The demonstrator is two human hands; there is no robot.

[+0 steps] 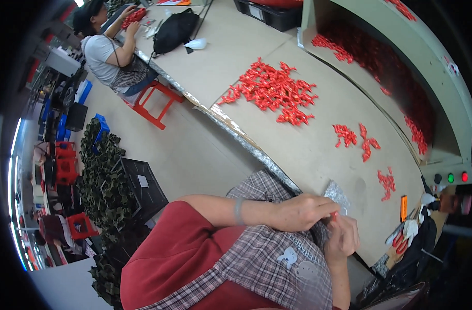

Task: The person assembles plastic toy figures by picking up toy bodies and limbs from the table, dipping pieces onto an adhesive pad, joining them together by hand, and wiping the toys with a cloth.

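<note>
My left hand (pixel 304 212) and my right hand (pixel 343 236) meet at the table's near edge, fingertips pinched together. Between them shows a small red piece (pixel 334 214), mostly covered by the fingers; its exact kind cannot be made out. Just beyond the fingers is a silvery, crinkled patch (pixel 337 192) on the table edge. Farther off lies a big pile of glossy red, knobbly pieces (pixel 269 89). Smaller groups sit closer to me: a cluster (pixel 344 135), a branching bunch (pixel 367 142) and a loose bunch (pixel 386 183).
An open-fronted cabinet (pixel 310 23) on the table holds many more red pieces. An orange tool (pixel 403 208) and red-handled scissors (pixel 399 242) lie at right. Along the table, a co-worker (pixel 104 57) sits on a red stool (pixel 156 103). Black crates (pixel 143 188) stand left behind me.
</note>
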